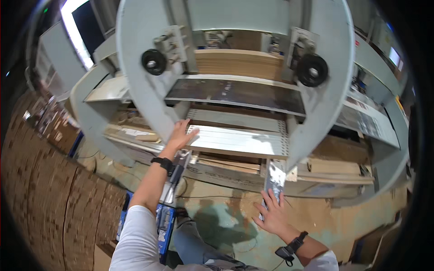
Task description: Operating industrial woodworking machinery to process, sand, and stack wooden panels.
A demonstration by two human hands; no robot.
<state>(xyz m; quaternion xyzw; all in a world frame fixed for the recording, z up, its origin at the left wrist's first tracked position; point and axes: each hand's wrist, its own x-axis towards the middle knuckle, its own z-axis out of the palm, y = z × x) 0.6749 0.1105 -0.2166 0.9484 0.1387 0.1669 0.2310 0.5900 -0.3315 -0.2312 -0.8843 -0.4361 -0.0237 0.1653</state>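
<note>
A white strip-like panel [235, 140] with rows of small holes at both ends lies across the middle of a grey machine. My left hand [180, 136] touches its left end, fingers and thumb apart. Behind it, partly in shadow, is a similar holed strip [237, 119]. Lower right, my right hand [274, 216] rests with spread fingers on the near end of a shiny metal support arm [275, 178], which juts out toward me from under the panel. Neither hand is wrapped around anything.
Two black round knobs [154, 62] flank a dark metal plate [235, 95] and a stack of brown boards [239, 64]. Grey curved frames [332, 97] rise on both sides. Stacked brown sheets [54, 207] stand at left, beside a blue piece of equipment [166, 228]. A cable crosses the floor.
</note>
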